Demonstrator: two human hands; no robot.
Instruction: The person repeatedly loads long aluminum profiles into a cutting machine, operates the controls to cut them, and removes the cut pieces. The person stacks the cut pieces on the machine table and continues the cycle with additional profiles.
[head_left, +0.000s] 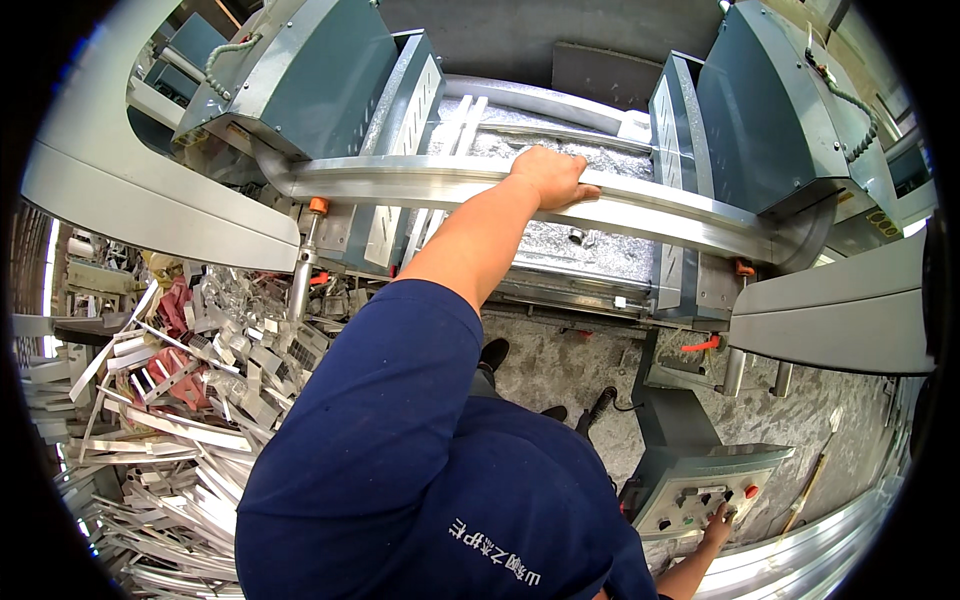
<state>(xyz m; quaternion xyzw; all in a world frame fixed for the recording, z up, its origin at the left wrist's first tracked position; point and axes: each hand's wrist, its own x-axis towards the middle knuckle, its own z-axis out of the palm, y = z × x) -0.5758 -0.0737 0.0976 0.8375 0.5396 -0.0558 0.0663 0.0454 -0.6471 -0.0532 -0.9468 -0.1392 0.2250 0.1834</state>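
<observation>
grip (552,180) on bar (655,210), scrap heap (205,390), grey floor (565,360)

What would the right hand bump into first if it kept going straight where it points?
Most likely the face of the control panel: the right hand appears to be right at it, near the dark knobs, though depth makes actual contact hard to tell.

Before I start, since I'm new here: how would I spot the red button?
Find the grey control box at the picture's lower right. The right hand is at its pale panel. The button sits up and right from that hand, round and red, unlike the dark knobs nearby.
</observation>
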